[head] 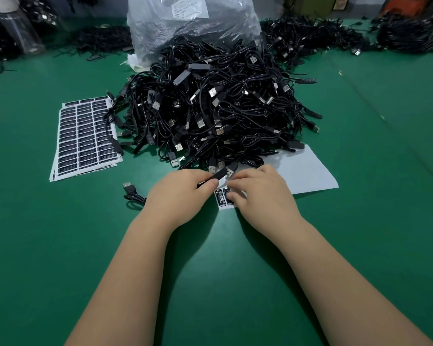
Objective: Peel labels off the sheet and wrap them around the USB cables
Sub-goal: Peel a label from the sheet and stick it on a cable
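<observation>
Pinching a small black module (216, 176) of one USB cable, the left hand (179, 196) holds it just above the near corner of the nearly spent label sheet (298, 171). The module's long axis runs slantwise, rising from the left hand's fingers toward the big pile of cables (210, 108). The right hand (258, 193) is curled down on that same corner, fingertips (231, 195) pressing on or picking at the last two labels (224, 196), which lie directly below the module; whether an edge is lifted yet, I cannot tell. So the label sits between both hands, the right one nearer. My guess: peel, then carry it up to the module. Left of the pile lies a stack of full label sheets (85, 136) on the green surface (210, 270); beyond the pile, a plastic bag (193, 23).
</observation>
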